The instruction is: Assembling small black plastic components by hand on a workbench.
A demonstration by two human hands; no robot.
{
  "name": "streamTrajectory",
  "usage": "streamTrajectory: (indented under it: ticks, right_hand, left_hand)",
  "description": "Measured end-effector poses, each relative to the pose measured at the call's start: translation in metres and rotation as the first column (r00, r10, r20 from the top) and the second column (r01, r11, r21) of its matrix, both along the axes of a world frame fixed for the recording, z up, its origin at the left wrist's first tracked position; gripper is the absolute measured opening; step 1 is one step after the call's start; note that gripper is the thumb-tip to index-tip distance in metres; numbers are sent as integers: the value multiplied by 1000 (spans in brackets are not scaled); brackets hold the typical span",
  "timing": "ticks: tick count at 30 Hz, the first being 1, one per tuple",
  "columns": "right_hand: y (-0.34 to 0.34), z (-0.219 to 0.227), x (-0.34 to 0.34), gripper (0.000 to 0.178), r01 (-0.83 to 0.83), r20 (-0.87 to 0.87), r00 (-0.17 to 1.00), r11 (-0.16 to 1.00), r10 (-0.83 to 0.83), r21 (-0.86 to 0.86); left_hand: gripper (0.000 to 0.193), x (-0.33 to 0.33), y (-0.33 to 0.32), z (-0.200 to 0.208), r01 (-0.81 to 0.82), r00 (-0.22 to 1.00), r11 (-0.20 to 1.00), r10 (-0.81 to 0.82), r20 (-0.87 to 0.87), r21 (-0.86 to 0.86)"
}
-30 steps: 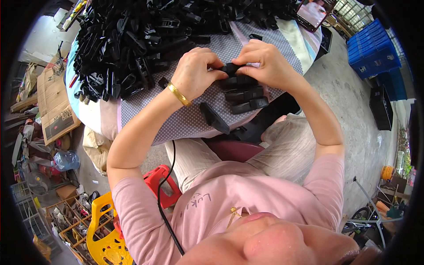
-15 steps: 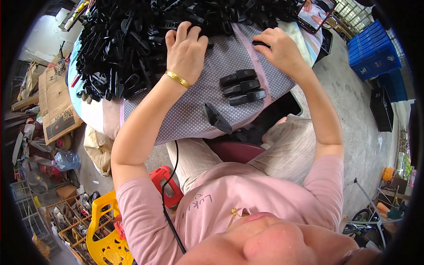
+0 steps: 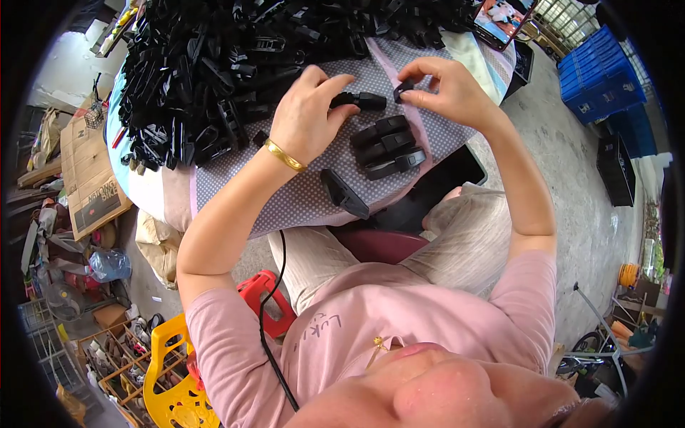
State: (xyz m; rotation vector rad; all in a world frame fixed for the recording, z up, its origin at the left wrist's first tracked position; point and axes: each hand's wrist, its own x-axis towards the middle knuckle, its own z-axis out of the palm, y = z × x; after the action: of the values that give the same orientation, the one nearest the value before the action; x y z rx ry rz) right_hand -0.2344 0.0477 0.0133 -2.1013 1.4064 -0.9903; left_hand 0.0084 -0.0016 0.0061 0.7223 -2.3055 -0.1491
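Over the table, my left hand (image 3: 308, 114), a gold bangle on its wrist, is closed round one end of a long black plastic part (image 3: 369, 102). The part's free end points toward my right hand (image 3: 451, 89), which pinches a small dark piece (image 3: 402, 91) between thumb and fingers. The two pieces are close but apart. Just below lie three similar black plastic parts (image 3: 389, 146), side by side. A single wedge-shaped black part (image 3: 344, 194) rests near the table's front edge. What these parts are for cannot be made out.
A large heap of black plastic parts (image 3: 193, 71) covers the table's far left and back. A phone (image 3: 501, 21) stands at the back right of the dotted tablecloth (image 3: 275, 196). Blue crates (image 3: 599, 75) are on the right; a yellow chair (image 3: 168, 378) is at lower left.
My left hand has drawn back from the heap with a black part in it. My right hand has come slightly lower and left, still pinching its dark piece.
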Motion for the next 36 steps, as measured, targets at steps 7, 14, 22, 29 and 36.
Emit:
streamTrajectory:
  ticks: [7,14,22,29,36]
  right_hand:
    - [2,-3,-12,26,-51,-450,890,965,-71,-255]
    - [1,0,7,28,15,-151,988,982,-44,-189]
    - [4,0,14,25,-127,-203,976,967,81,-220]
    - [5,0,16,25,-123,-213,974,969,76,-216]
    - [-5,-11,9,25,-116,-142,986,961,82,-250]
  left_hand:
    - [33,-8,13,-1,-61,981,979,23,193,194]
    - [23,-4,-9,-7,264,960,942,-277,37,205]
    - [22,8,-13,6,90,979,910,-154,130,404]
    - [20,3,-7,1,64,995,912,-88,40,405]
    - [21,2,-5,-2,89,993,910,-112,32,404]
